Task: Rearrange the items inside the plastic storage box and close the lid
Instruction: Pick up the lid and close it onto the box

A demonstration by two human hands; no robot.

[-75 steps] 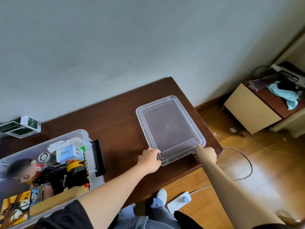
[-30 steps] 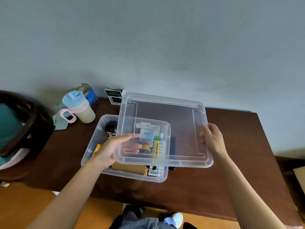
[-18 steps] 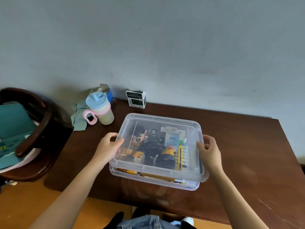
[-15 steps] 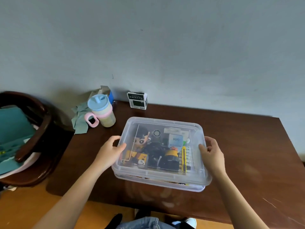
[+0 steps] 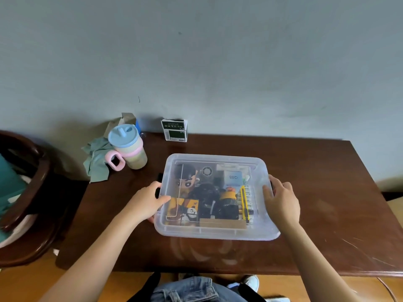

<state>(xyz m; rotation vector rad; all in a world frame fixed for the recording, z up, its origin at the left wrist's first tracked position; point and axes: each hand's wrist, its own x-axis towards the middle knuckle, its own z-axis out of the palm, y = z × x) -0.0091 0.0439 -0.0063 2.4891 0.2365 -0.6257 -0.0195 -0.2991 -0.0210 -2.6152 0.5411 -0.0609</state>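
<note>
This looks like a room in somebody's home. A dark wooden table stands pushed against a plain pale wall, on a warm wood floor. At the table's far left corner sits a child's sippy cup with a blue lid and pink handle, a crumpled green cloth just beside it. A small green-and-white carton stands at the table's back edge. Left of the table is a rounded dark wooden chair.
</note>
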